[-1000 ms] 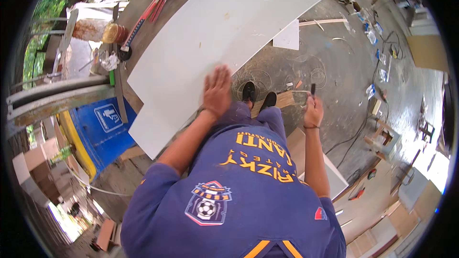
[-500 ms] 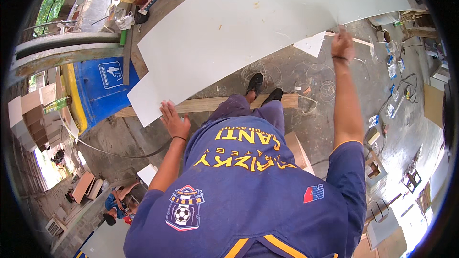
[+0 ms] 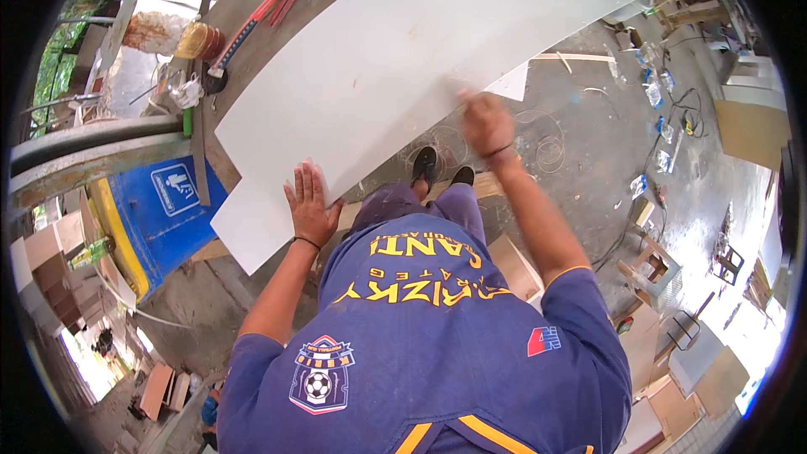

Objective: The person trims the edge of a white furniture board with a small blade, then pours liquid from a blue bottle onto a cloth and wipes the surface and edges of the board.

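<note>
Right hand (image 3: 486,124) lowered, left hand (image 3: 311,206) flat on white panel (image 3: 403,50)

A large white board (image 3: 403,59) lies flat on the surface (image 3: 244,42), long and rectangular, its face plain and smooth. It runs from the lower left up toward the upper right, and its near long edge overhangs toward the person. A second white panel (image 3: 252,231) pokes out from beneath its lower left end, corner pointing down.
</note>
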A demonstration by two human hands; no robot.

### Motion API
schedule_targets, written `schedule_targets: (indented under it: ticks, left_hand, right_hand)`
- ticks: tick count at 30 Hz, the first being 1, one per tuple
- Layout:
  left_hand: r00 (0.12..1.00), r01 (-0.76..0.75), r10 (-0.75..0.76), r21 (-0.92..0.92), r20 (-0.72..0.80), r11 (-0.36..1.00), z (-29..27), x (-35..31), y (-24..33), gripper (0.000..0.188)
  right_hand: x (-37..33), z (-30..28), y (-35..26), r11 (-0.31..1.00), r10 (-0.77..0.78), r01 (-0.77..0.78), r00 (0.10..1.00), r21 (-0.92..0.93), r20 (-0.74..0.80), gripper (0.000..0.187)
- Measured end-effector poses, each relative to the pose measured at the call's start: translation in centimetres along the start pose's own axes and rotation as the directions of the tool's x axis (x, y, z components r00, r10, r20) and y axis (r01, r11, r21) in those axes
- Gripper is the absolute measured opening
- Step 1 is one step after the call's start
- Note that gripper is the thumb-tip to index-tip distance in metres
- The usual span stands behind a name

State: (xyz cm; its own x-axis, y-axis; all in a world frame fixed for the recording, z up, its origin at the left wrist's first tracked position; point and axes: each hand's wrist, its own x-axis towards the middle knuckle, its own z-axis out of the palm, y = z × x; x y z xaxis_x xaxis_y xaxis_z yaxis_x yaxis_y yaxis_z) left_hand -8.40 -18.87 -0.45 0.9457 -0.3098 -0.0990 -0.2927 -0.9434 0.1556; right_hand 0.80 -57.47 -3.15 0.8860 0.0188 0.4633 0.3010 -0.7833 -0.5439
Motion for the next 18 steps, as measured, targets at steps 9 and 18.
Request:
schedule_targets:
  ticks: [9,18]
  left_hand:
    - [0.999,-0.032,0.030,0.058,0.037,0.998,-0.2,2.4,1.4,0.086]
    - [0.963,-0.262,0.260,0.034,0.067,0.964,0.7,10.1,7.7,0.074]
  right_hand:
    - [-0.1,0.4,0.6,0.975,-0.210,0.206,0.977,-0.087,-0.045,0.022]
    - [-0.7,-5.2,1.6,0.941,0.316,-0.323,0.946,-0.098,-0.075,0.033]
